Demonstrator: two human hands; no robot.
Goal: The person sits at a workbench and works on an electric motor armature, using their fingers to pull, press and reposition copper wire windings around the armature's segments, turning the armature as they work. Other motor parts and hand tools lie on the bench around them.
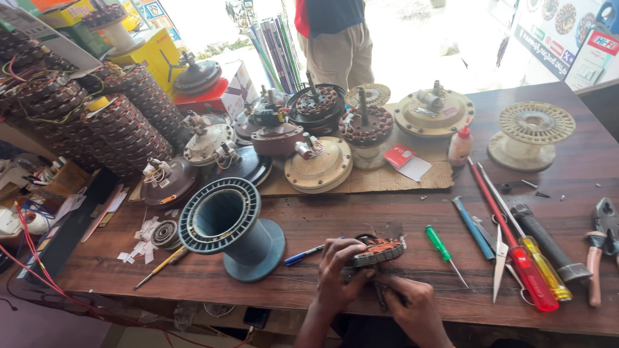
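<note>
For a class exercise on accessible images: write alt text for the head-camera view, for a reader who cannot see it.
A person's left hand and right hand hold a small wound stator at the near edge of a wooden workbench. Around it lie a grey-blue spool, screwdrivers, pliers and fan motor parts; another person stands beyond.

Head view, steeply down, workbench close

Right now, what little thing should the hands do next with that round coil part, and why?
Probably steady it first. The left hand holds the round coil part tilted on its edge near the front of the wooden table, while the right hand works just beneath it. I would guess a firmer grip, or laying it flat, would stop it slipping. What the right hand holds is too hidden to tell.
</note>
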